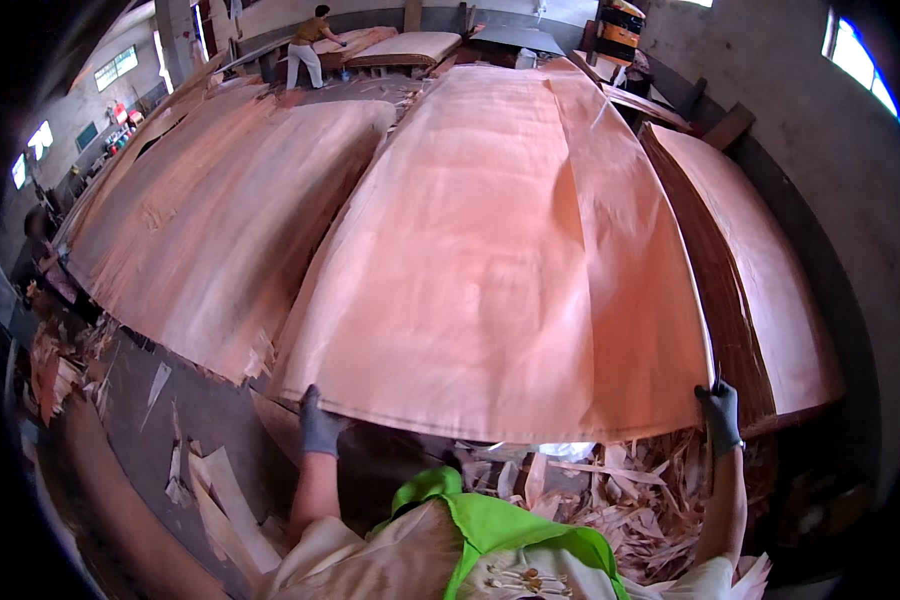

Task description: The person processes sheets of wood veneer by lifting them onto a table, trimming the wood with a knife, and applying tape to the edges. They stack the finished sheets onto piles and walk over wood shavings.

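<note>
A large thin sheet of reddish wood veneer (500, 260) is stretched out in front of me, its near edge raised. My left hand (318, 425), in a dark grey glove, grips the sheet's near left corner. My right hand (720, 415), also gloved, grips the near right corner. The sheet runs away from me over a tall stack of veneer (730, 330) whose layered edge shows on the right.
A second wide veneer stack (220, 230) lies to the left. Veneer scraps (610, 490) litter the floor below the sheet and on the left (200, 480). Another person (308, 45) works at a far stack. A grey wall (820, 170) stands on the right.
</note>
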The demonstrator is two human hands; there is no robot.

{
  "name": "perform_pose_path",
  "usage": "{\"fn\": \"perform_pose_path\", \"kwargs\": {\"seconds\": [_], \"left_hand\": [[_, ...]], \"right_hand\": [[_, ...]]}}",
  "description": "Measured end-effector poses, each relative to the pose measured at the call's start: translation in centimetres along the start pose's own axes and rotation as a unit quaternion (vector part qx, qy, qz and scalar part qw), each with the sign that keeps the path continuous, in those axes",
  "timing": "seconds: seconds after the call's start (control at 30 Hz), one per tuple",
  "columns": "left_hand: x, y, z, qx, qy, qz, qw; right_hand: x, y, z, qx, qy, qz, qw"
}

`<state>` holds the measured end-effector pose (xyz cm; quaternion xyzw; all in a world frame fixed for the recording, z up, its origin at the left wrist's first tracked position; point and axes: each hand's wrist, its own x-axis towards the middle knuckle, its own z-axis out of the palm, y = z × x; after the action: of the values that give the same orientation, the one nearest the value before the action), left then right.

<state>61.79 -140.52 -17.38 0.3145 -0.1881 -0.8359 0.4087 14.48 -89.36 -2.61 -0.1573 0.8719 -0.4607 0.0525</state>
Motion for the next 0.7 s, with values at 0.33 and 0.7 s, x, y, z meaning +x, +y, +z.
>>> {"fn": "perform_pose_path", "kwargs": {"seconds": [0.33,0.7], "left_hand": [[15.8,-11.9,1.9,0.069,0.079,0.143,0.984],[20.8,-13.9,5.3,0.197,0.143,0.141,0.96]], "right_hand": [[13.8,0.2,4.3,0.084,0.004,0.07,0.994],[20.4,7.1,6.3,0.143,-0.148,0.158,0.966]]}}
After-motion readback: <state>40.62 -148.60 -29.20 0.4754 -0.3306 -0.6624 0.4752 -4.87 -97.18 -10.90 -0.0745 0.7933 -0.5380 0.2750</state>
